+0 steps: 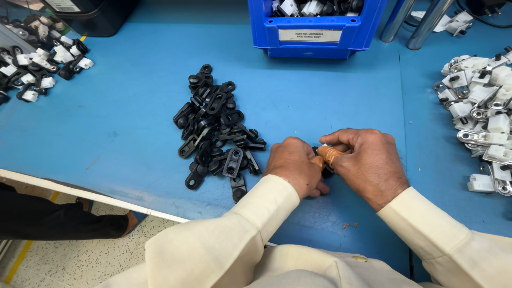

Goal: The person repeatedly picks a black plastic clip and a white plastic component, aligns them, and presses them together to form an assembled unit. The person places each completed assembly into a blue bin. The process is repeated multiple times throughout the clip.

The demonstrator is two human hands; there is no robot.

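— What is the surface looking like?

— A blue work table (122, 128) is carrying everything, with a speckled floor (80, 256) showing past its near edge and a blue plastic bin (314, 26) of parts sitting at the far side.

— And the hands?

— The left hand (293, 165) and the right hand (365, 162) are meeting just in front of the person, both in cream sleeves. Their grip is pressing together on a small black plastic piece (326, 172), mostly hidden between the fingers; an orange cot is covering one fingertip (330, 154). Both hands are pinching it just above the table.

— What is lying nearby?

— A heap of black plastic clip parts (218, 128) is lying just left of the left hand, close to it but apart. A pile of white and metal clips (482, 117) is sitting well off to the right. At the far left a cluster of black-and-white assembled pieces (37, 64) is spreading toward a dark container (90, 16)
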